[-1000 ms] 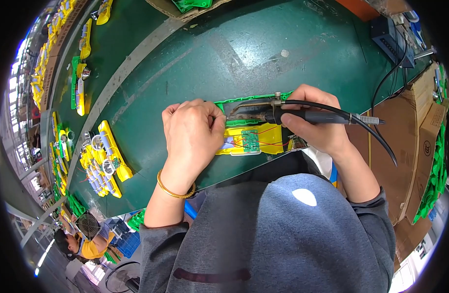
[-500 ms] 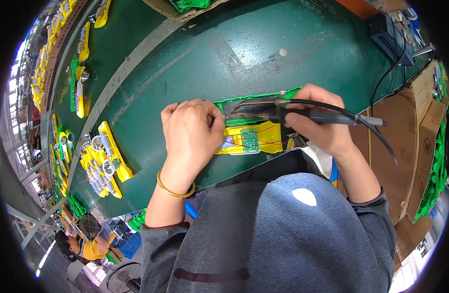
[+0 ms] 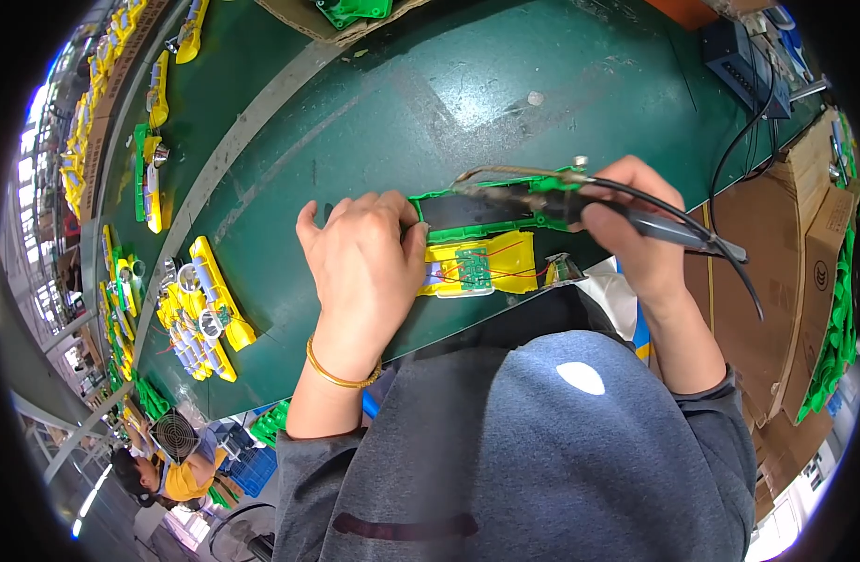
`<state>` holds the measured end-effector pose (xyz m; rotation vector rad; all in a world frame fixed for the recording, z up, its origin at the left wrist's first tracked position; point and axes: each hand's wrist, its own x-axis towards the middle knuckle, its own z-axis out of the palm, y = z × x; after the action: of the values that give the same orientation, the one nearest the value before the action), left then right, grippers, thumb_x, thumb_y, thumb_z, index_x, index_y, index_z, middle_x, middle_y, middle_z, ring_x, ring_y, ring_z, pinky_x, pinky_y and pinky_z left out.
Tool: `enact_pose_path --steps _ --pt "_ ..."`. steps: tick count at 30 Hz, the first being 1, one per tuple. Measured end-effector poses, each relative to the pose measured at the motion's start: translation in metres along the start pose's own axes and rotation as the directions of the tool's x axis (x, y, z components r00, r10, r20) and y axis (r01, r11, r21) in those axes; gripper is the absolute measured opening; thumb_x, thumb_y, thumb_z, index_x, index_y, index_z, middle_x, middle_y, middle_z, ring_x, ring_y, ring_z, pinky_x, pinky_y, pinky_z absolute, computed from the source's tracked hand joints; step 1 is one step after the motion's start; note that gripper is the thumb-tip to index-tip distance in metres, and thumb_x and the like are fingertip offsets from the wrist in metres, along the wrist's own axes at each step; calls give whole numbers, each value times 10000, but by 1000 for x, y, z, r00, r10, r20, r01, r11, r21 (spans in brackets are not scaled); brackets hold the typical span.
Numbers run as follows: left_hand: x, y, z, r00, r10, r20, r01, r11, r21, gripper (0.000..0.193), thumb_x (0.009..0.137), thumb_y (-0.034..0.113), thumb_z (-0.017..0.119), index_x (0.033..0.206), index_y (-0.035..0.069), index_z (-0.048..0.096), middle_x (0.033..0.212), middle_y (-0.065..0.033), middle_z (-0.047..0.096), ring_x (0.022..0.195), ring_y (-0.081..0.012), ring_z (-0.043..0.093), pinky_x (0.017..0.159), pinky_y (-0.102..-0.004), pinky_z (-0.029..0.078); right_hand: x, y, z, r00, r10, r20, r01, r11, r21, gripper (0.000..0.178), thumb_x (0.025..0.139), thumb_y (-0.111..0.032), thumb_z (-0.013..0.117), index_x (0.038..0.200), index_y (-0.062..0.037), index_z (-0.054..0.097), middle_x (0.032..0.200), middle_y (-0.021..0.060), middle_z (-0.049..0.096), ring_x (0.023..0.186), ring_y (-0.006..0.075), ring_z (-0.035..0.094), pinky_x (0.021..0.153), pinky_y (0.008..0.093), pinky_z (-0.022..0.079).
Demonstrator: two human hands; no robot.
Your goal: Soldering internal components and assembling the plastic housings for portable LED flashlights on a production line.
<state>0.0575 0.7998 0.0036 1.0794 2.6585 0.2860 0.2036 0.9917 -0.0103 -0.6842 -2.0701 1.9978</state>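
My left hand [image 3: 362, 258] is closed at the left end of a long green plastic housing [image 3: 477, 232] with a dark inner strip. What its fingertips pinch there is hidden. My right hand [image 3: 641, 220] grips the dark handle of a soldering iron [image 3: 664, 229], which has a thin curved tube and a black cable along it. The iron's front part hangs over the housing's right half, smeared by motion. Nearer to me lies a yellow housing half [image 3: 514, 264] with a green circuit board [image 3: 473, 269] and red and black wires, partly covered by my left hand.
Several yellow housings with grey-blue cells [image 3: 200, 314] lie grouped on the left of the green table [image 3: 374, 122]. More line the far left. A blue box-shaped device [image 3: 743, 70] with cables stands back right. Cardboard boxes [image 3: 762, 272] stand at the right. Another person [image 3: 182, 478] sits at lower left.
My right hand has moved the soldering iron to the right, away from my left fingertips. More of the green housing's inside shows now. My left hand stays at the housing's left end.
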Motion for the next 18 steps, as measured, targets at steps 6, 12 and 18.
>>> enact_pose_path --steps 6,12,18 --pt "-11 -18 -17 937 -247 -247 99 865 -492 88 782 118 675 847 65 648 837 -71 625 752 -237 593 875 -412 408 -11 5 -18 981 -28 -189 65 979 194 145 814 -58 553 935 20 544 821 84 584 720 134 581 674 249 470" --pt "-8 44 -4 946 262 -190 -299 932 -204 146 693 119 733 816 86 662 874 -41 609 862 -247 559 885 -393 385 2 8 -6 976 106 -189 -29 928 370 172 831 -67 534 977 23 544 814 73 574 757 149 574 724 268 447" --pt "8 59 15 943 315 -109 -333 891 -309 125 669 69 712 767 69 635 863 -59 590 856 -257 565 829 -378 393 7 27 -1 947 134 -290 10 895 445 130 842 -69 611 954 -24 562 869 76 616 772 154 625 705 285 520"
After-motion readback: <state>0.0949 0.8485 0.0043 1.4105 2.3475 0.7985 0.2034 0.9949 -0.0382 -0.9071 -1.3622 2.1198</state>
